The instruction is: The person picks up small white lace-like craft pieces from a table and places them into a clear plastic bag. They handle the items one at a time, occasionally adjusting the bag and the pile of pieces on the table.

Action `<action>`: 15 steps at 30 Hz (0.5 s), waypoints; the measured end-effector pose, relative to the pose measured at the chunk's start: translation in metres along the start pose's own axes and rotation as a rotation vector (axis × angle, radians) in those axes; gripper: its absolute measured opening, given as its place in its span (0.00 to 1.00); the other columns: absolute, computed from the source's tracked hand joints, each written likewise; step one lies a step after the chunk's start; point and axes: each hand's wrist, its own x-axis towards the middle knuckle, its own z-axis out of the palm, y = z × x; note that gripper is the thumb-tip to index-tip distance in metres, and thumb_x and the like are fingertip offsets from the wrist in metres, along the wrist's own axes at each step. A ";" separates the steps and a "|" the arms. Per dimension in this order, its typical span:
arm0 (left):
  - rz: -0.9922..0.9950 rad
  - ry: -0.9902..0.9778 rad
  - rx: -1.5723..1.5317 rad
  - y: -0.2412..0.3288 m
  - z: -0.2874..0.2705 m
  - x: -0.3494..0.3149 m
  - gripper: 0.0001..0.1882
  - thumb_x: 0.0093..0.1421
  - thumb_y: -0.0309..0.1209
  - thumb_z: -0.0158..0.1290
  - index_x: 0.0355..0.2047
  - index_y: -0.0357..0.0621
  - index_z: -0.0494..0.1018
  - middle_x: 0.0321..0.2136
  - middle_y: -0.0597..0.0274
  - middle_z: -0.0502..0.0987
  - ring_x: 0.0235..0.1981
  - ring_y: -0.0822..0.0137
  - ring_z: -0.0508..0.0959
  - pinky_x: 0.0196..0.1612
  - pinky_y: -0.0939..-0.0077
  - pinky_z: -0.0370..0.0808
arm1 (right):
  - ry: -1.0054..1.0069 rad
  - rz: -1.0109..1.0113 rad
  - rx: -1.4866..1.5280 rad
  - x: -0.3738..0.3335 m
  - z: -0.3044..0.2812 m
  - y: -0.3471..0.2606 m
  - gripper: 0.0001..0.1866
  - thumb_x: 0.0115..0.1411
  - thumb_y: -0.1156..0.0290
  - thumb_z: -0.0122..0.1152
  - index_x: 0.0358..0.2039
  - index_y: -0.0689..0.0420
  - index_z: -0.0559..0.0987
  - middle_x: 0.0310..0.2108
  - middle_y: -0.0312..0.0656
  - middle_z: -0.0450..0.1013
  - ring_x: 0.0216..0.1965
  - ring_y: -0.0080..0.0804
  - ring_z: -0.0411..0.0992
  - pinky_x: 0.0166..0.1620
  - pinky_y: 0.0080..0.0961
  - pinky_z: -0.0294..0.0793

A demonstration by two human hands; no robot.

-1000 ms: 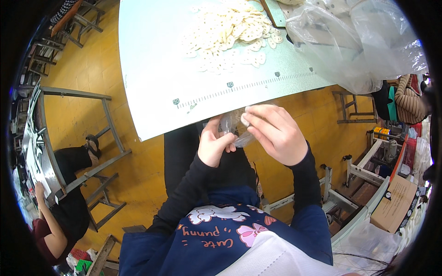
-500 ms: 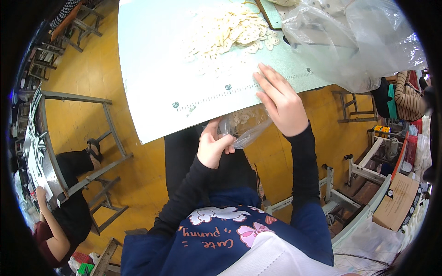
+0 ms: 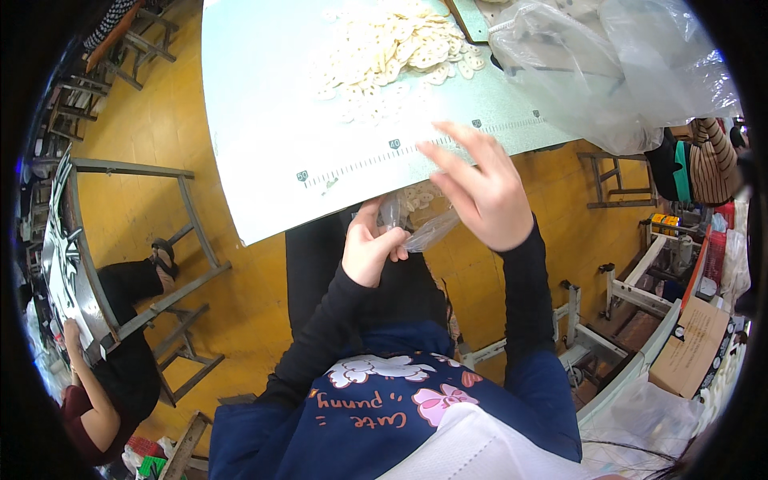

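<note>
My left hand (image 3: 373, 245) is closed on the rim of a clear plastic bag (image 3: 433, 231), just below the table's front edge. Inside the bag lie several small cream-coloured flat pieces (image 3: 418, 196) with holes. Above the bag's mouth, my right hand (image 3: 485, 194) reaches over the table edge with its fingers apart and nothing visible in them. On the pale green table (image 3: 264, 136), marked with a ruler scale, a heap of the same flat pieces (image 3: 408, 44) is spread at the far middle; glare washes out some of them.
A large clear plastic bag (image 3: 560, 72) covers the table's right corner, beside a dark-edged board (image 3: 472, 20). To the left stands a metal-framed table (image 3: 144, 167) where another person's arm (image 3: 88, 376) rests. A cardboard box (image 3: 690, 348) sits at the lower right.
My right hand has shifted slightly left and nearer, and its fingers have spread and bent more. My left hand stays on the bag, almost unmoved.
</note>
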 end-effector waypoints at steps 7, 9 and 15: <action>-0.007 0.011 -0.006 0.003 0.002 -0.001 0.36 0.50 0.18 0.50 0.62 0.27 0.57 0.27 0.58 0.75 0.16 0.75 0.72 0.20 0.86 0.67 | 0.022 0.015 -0.080 0.020 0.031 0.009 0.19 0.55 0.72 0.64 0.49 0.56 0.79 0.51 0.43 0.72 0.50 0.40 0.71 0.50 0.35 0.70; -0.005 0.001 -0.011 0.003 0.002 -0.001 0.36 0.50 0.18 0.50 0.62 0.27 0.57 0.27 0.58 0.75 0.17 0.75 0.72 0.20 0.86 0.67 | 0.011 0.015 -0.075 0.012 0.029 0.006 0.19 0.55 0.72 0.64 0.48 0.57 0.79 0.50 0.43 0.72 0.50 0.41 0.71 0.50 0.35 0.70; 0.008 0.001 -0.004 0.001 0.001 0.000 0.36 0.50 0.18 0.50 0.62 0.27 0.58 0.33 0.55 0.76 0.18 0.75 0.72 0.20 0.85 0.68 | -0.042 -0.032 -0.041 -0.018 0.013 -0.015 0.17 0.51 0.73 0.66 0.44 0.59 0.80 0.45 0.41 0.74 0.47 0.39 0.72 0.49 0.34 0.70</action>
